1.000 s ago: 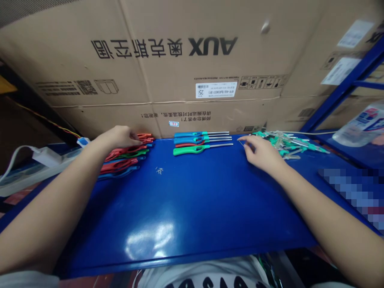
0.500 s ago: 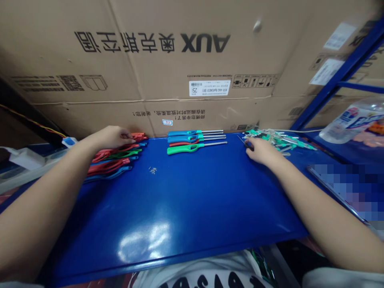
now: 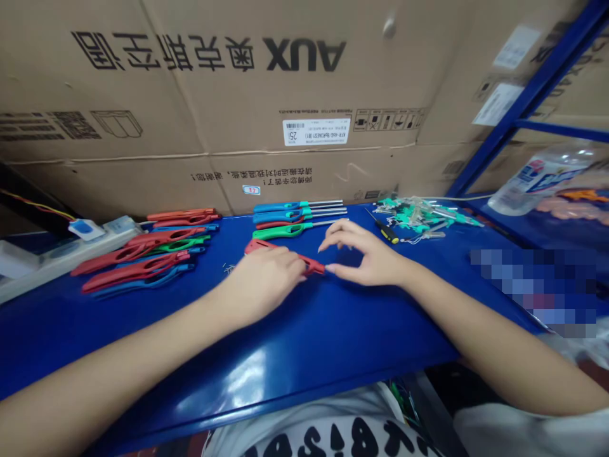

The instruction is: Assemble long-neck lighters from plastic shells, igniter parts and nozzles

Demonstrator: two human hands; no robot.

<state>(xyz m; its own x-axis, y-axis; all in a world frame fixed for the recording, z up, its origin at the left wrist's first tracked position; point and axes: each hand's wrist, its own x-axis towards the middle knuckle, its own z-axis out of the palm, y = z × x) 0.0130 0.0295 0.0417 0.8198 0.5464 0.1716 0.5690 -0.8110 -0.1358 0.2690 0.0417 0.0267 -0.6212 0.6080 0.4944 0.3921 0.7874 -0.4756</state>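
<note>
My left hand [image 3: 266, 279] is closed around a red lighter casing [image 3: 259, 244], held over the middle of the blue table. The hand covers much of the casing's body. At the casing's right end is my right hand [image 3: 364, 254], fingers curved and apart, thumb tip beside or touching that end. Behind the hands lie several lighters with metal tubes, the nearest one a green lighter [image 3: 280, 232]. A black and yellow screwdriver [image 3: 386, 231] rests on the table behind my right hand. Some small pale pins [image 3: 229, 268] lie left of the casing.
Several red, blue and green casings [image 3: 137, 257] lie at the left, beside a white power strip [image 3: 109, 244]. Teal parts with metal rods [image 3: 419, 212] are piled back right. A cardboard box wall [image 3: 214, 95] stands behind; a plastic bottle [image 3: 537, 178] is at far right.
My left hand has come from the left stack to the middle with a red casing. My right hand has let go of the screwdriver and moved left to the casing's end.
</note>
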